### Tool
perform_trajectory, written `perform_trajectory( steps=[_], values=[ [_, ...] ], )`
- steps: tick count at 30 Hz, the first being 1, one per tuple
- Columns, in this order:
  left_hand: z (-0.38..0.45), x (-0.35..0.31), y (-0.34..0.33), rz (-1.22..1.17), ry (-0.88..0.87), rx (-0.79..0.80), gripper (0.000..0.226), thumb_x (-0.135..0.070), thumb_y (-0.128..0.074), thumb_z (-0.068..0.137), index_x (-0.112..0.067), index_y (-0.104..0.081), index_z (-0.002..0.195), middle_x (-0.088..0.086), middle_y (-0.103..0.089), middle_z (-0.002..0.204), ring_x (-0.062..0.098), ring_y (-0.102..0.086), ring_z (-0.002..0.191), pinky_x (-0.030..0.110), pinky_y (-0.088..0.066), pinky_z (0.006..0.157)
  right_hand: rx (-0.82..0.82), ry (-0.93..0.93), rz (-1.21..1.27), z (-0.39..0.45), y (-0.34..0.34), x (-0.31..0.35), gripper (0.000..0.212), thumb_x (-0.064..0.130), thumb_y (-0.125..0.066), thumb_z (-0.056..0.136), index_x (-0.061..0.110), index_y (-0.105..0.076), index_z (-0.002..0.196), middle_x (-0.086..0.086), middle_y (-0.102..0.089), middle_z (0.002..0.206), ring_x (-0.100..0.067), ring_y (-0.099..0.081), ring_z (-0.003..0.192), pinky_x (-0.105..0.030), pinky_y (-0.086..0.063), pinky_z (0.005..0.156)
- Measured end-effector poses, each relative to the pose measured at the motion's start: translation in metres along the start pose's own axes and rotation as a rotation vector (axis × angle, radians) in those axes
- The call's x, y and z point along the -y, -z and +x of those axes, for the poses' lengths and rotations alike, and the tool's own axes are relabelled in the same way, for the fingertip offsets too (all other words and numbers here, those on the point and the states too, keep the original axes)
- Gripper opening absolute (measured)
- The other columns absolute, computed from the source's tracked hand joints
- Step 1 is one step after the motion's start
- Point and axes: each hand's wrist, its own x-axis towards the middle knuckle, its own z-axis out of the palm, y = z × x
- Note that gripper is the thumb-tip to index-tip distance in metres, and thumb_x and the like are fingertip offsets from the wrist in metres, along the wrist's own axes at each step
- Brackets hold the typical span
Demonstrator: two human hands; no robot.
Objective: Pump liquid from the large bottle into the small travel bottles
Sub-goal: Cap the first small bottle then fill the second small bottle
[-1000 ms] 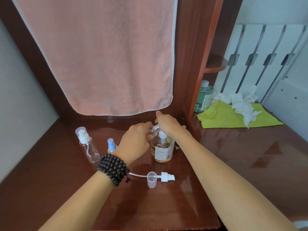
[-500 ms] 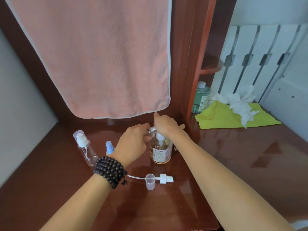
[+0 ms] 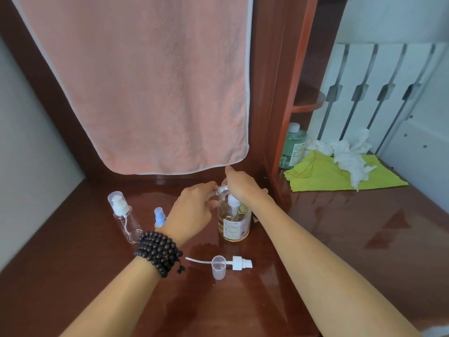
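Large bottle (image 3: pixel 233 221) of amber liquid, travel bottle (image 3: pixel 222 190) at pump

Dark beaded bracelet (image 3: pixel 159 252) (left wrist)

Travel bottles: three (image 3: pixel 125 216) (image 3: pixel 159 217) (image 3: pixel 222 189). Large bottle (image 3: pixel 234 223): one. Loose pump (image 3: pixel 239 263): one.

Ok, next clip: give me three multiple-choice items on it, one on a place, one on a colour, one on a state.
1. Where does the loose pump head lie?
A. on the desk in front of the large bottle
B. on the green cloth
C. on the shelf

2. What colour is the hanging towel?
A. blue
B. pink
C. white

3. What is the left hand doing?
A. lying flat
B. hanging idle
C. holding a small clear bottle at the pump

Answers: A, it lies nearer the camera than the bottle; B, plainly pink; C, fingers curl round it.
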Motion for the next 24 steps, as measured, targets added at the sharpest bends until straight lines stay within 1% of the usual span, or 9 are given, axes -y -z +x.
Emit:
perform_trajectory(
  steps=[3, 5, 7, 10, 13, 17, 19, 22, 24],
  values=[
    [0.000, 0.002, -0.004, -0.027, 0.020, 0.014, 0.015, -0.008, -0.062, 0.088, -0.020, -0.058, 0.095, -0.005, -0.065, 0.088, 0.019, -0.058, 0.082, 0.040, -0.052, 0.075, -0.008, -0.004, -0.013, 0.001, -0.005, -0.003, 0.066, 0.043, -0.010, 0.104, 0.015, -0.056, 0.141, -0.011, -0.054, 0.149, -0.035, -0.041, 0.142, -0.065, -0.010, 0.118],
    [-0.001, 0.001, -0.002, -0.038, 0.020, 0.011, 0.016, -0.009, -0.062, 0.089, -0.024, -0.056, 0.091, -0.010, -0.060, 0.082, 0.015, -0.053, 0.077, 0.036, -0.050, 0.073, -0.018, 0.011, -0.031, 0.000, -0.003, -0.001, 0.065, 0.042, -0.009, 0.103, 0.014, -0.055, 0.140, -0.009, -0.054, 0.148, -0.035, -0.042, 0.140, -0.064, -0.014, 0.117],
    [-0.001, 0.002, 0.001, -0.044, 0.007, 0.009, 0.016, -0.011, -0.062, 0.089, -0.025, -0.056, 0.093, -0.011, -0.062, 0.085, 0.014, -0.055, 0.080, 0.038, -0.051, 0.075, -0.025, 0.019, -0.045, -0.002, 0.002, 0.000, 0.072, 0.052, -0.008, 0.102, 0.016, -0.057, 0.141, -0.008, -0.055, 0.147, -0.034, -0.043, 0.140, -0.062, -0.013, 0.116],
    [0.002, -0.001, 0.005, -0.057, -0.015, 0.003, 0.016, -0.012, -0.061, 0.090, -0.023, -0.057, 0.100, -0.007, -0.066, 0.093, 0.015, -0.059, 0.089, 0.037, -0.050, 0.080, -0.015, 0.065, -0.023, 0.000, 0.008, 0.004, 0.091, 0.070, -0.005, 0.088, 0.021, -0.064, 0.137, -0.008, -0.061, 0.142, -0.033, -0.050, 0.135, -0.061, -0.019, 0.119],
    [0.001, -0.001, 0.004, -0.063, -0.009, -0.016, 0.014, -0.011, -0.061, 0.090, -0.020, -0.058, 0.100, -0.005, -0.065, 0.091, 0.016, -0.057, 0.086, 0.035, -0.049, 0.077, -0.002, 0.044, 0.005, 0.007, 0.003, 0.004, 0.096, 0.071, -0.003, 0.081, 0.022, -0.066, 0.135, -0.008, -0.062, 0.140, -0.033, -0.052, 0.133, -0.061, -0.021, 0.119],
    [-0.003, 0.002, -0.003, -0.060, 0.000, 0.004, 0.014, -0.009, -0.061, 0.089, -0.020, -0.060, 0.098, -0.007, -0.065, 0.088, 0.013, -0.056, 0.081, 0.031, -0.046, 0.072, -0.018, 0.007, -0.065, 0.011, -0.005, -0.002, 0.079, 0.057, -0.005, 0.098, 0.020, -0.062, 0.140, -0.010, -0.056, 0.147, -0.034, -0.044, 0.141, -0.063, -0.011, 0.117],
    [-0.003, 0.003, -0.005, -0.053, -0.001, 0.009, 0.016, -0.007, -0.061, 0.088, -0.020, -0.060, 0.098, -0.008, -0.064, 0.087, 0.012, -0.054, 0.079, 0.028, -0.043, 0.070, -0.020, -0.008, -0.081, 0.010, -0.006, -0.004, 0.075, 0.053, -0.007, 0.102, 0.020, -0.061, 0.140, -0.010, -0.055, 0.148, -0.034, -0.042, 0.142, -0.063, -0.011, 0.116],
    [-0.004, 0.002, -0.002, -0.058, 0.012, 0.004, 0.017, -0.007, -0.062, 0.089, -0.019, -0.060, 0.101, -0.010, -0.062, 0.087, 0.010, -0.052, 0.079, 0.024, -0.038, 0.070, -0.032, 0.009, -0.068, 0.006, -0.003, -0.002, 0.076, 0.055, -0.007, 0.102, 0.019, -0.062, 0.140, -0.010, -0.056, 0.147, -0.034, -0.043, 0.141, -0.062, -0.011, 0.116],
    [-0.003, 0.000, 0.002, -0.074, 0.002, -0.002, 0.017, -0.008, -0.062, 0.089, -0.020, -0.059, 0.101, -0.010, -0.064, 0.089, 0.010, -0.055, 0.081, 0.026, -0.041, 0.071, -0.033, 0.034, -0.028, 0.004, 0.001, 0.000, 0.080, 0.060, -0.006, 0.101, 0.019, -0.063, 0.139, -0.010, -0.057, 0.146, -0.034, -0.044, 0.140, -0.062, -0.010, 0.116]
  ],
)
